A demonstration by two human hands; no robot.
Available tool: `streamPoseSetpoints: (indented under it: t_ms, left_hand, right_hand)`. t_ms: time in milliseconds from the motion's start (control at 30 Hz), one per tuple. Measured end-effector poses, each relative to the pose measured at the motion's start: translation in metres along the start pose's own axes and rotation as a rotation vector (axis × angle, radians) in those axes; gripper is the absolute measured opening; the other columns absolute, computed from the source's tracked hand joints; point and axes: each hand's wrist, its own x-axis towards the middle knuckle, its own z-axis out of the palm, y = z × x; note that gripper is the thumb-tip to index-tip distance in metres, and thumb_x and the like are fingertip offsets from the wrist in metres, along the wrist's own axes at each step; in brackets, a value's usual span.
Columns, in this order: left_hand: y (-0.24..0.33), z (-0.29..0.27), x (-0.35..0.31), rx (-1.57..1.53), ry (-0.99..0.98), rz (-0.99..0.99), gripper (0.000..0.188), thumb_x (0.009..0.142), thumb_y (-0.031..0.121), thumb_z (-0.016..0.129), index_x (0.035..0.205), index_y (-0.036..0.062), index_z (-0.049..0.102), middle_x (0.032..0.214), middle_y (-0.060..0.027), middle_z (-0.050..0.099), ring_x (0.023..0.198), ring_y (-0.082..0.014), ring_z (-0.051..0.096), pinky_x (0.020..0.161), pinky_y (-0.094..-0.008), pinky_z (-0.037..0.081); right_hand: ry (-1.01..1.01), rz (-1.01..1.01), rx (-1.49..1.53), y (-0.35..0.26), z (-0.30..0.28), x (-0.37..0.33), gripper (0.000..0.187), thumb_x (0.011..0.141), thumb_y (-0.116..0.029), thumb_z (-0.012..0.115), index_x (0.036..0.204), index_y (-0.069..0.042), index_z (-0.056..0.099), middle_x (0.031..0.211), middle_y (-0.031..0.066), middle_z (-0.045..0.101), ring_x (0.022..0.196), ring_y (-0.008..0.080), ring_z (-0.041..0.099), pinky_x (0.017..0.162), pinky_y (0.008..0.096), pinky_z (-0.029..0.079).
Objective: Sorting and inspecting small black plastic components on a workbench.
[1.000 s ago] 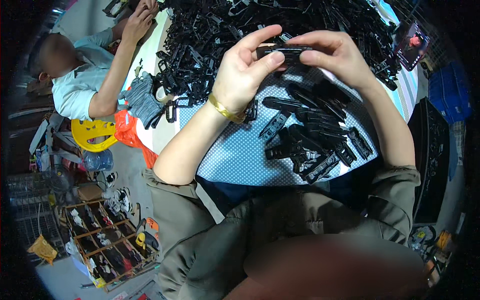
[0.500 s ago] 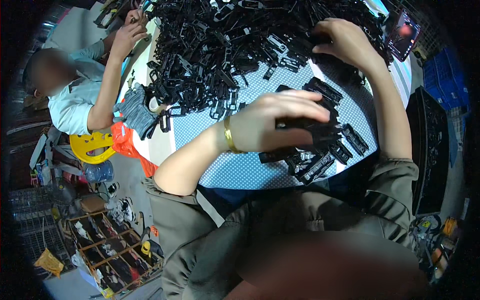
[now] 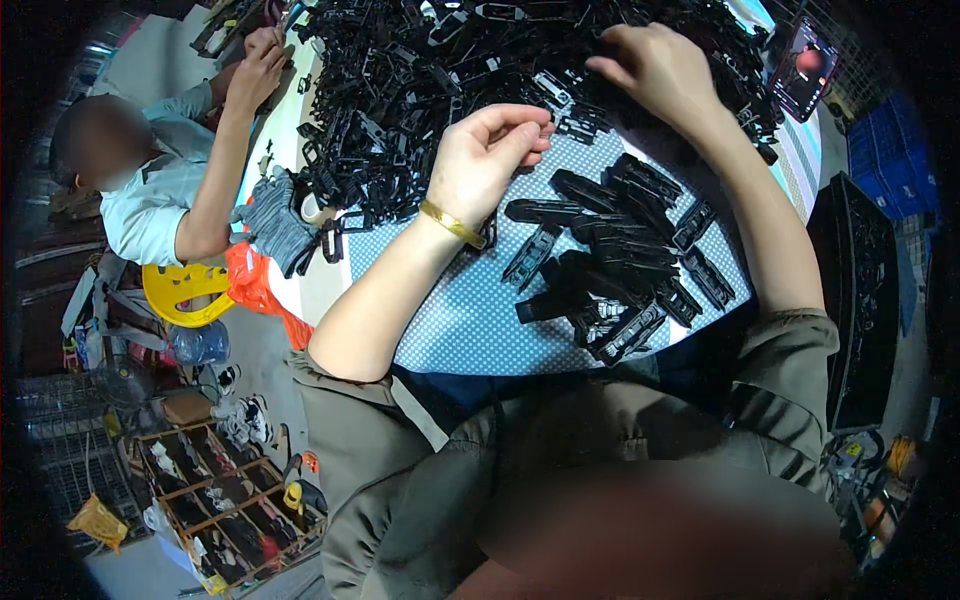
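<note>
My left hand (image 3: 480, 160), with a gold band at the wrist, is raised over the dotted tablecloth (image 3: 450, 335) at the near side of a big heap. Its thumb presses against the curled fingers; whatever may lie between them is hidden. My right hand (image 3: 662, 75) reaches over the right part of the heap of black plastic parts (image 3: 410, 120), thumb and forefinger apart and no part visibly gripped. Between my arms lies a smaller group of long black plastic parts (image 3: 625, 240), laid roughly side by side and partly overlapping.
Across the table's left side sits another person (image 3: 150, 190), hands at the heap's edge. Grey gloves (image 3: 275, 225) and a tape roll (image 3: 312, 208) lie there. A phone (image 3: 806, 70) stands far right, near blue crates (image 3: 888, 160). A yellow stool (image 3: 180, 295) and a divided wooden rack (image 3: 225, 500) are left.
My left hand has lifted off the smaller group and moved up and left, its fingers curling in. My right hand has shifted slightly farther away and left. The group is now uncovered.
</note>
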Motion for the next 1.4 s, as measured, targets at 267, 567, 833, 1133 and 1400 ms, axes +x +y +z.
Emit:
streamPoseSetpoints:
  t_ms: [267,567,833,1133,1400]
  left_hand:
    - [0.01,-0.013,0.025,0.804,0.092,0.353,0.019,0.078,0.011,0.059,0.095,0.0022,0.061,0.085,-0.0053,0.062,0.072,-0.0088,0.057,0.064,-0.0218,0.046]
    - [0.015,0.019,0.1,1.252,-0.035,0.782,0.017,0.073,0.013,0.06,0.089,0.0085,0.063,0.079,-0.0095,0.058,0.073,-0.0255,0.057,0.068,-0.0337,0.047]
    - [0.007,0.086,0.152,1.692,-0.131,0.918,0.03,0.075,0.007,0.056,0.105,0.0085,0.055,0.093,-0.0071,0.059,0.087,-0.0215,0.056,0.075,-0.0319,0.047]
    - [0.024,0.072,0.158,1.851,-0.237,0.829,0.016,0.08,0.011,0.041,0.088,0.0082,0.054,0.091,-0.011,0.052,0.089,-0.0266,0.051,0.072,-0.0346,0.045]
    - [0.034,0.038,0.119,0.503,-0.008,0.339,0.027,0.077,0.01,0.058,0.103,0.0045,0.053,0.094,-0.0108,0.06,0.082,-0.0221,0.06,0.075,-0.0314,0.048]
  right_hand:
    - [-0.014,-0.101,0.165,-0.006,0.02,-0.006,0.018,0.065,-0.008,0.058,0.083,-0.008,0.061,0.075,0.0102,0.061,0.078,0.0269,0.058,0.065,0.0392,0.047]
    - [0.161,0.374,0.348,0.049,-0.037,0.002,0.018,0.072,-0.013,0.06,0.087,-0.001,0.062,0.076,0.0131,0.063,0.07,0.0213,0.062,0.064,0.029,0.047]
    - [0.291,0.411,0.31,0.074,-0.04,-0.003,0.017,0.072,-0.014,0.06,0.081,0.0,0.063,0.073,0.0143,0.063,0.066,0.0213,0.062,0.061,0.0302,0.048]
    - [-0.014,0.257,0.378,0.053,-0.049,-0.001,0.015,0.068,-0.014,0.059,0.076,-0.002,0.063,0.07,0.0155,0.061,0.064,0.0272,0.061,0.06,0.0334,0.048]
    - [0.082,0.269,0.79,0.023,-0.024,0.002,0.03,0.075,-0.015,0.061,0.1,0.0,0.056,0.08,0.0102,0.062,0.07,0.0152,0.059,0.063,0.0273,0.047]
